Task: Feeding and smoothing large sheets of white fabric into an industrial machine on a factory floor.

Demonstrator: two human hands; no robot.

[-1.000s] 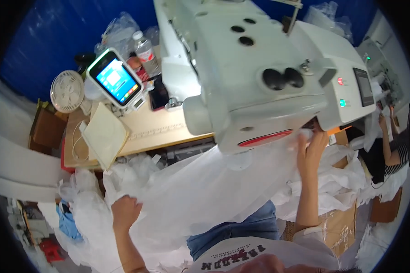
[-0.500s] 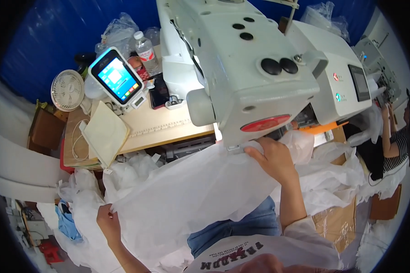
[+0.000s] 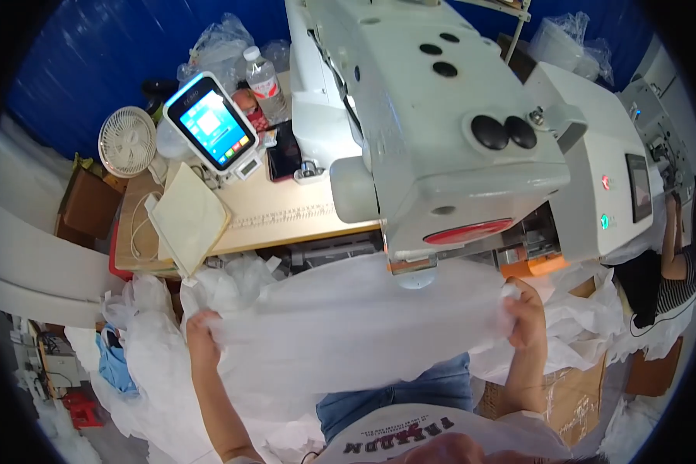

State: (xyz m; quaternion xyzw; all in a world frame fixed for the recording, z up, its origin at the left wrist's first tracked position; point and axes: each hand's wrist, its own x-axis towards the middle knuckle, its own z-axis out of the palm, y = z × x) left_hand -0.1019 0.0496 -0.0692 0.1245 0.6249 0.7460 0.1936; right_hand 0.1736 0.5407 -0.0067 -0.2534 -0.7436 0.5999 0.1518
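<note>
— Where was the thin white non-woven fabric sheet point(image 3: 356, 325)?
— Stretched flat just below the front of the large pale-grey industrial sewing machine head point(image 3: 441, 131), above the lap, hanging free of the table.
— Long axis?
— Ran side to side, roughly parallel to the machine's front edge, tilted slightly up toward the right end.
— Left hand point(image 3: 203, 336)?
— Clenched on the sheet's left edge, low and well left of the machine head, fabric bunched in the fist.
— Right hand point(image 3: 524, 313)?
— Pinched shut on the right corner, just below the machine's orange guide plate point(image 3: 535, 266), clearly the nearer of the two to the machine.
— Sheet relative to the needle area?
— Upper edge just beneath the machine's red-marked nose; touching or not, impossible to tell.
</note>
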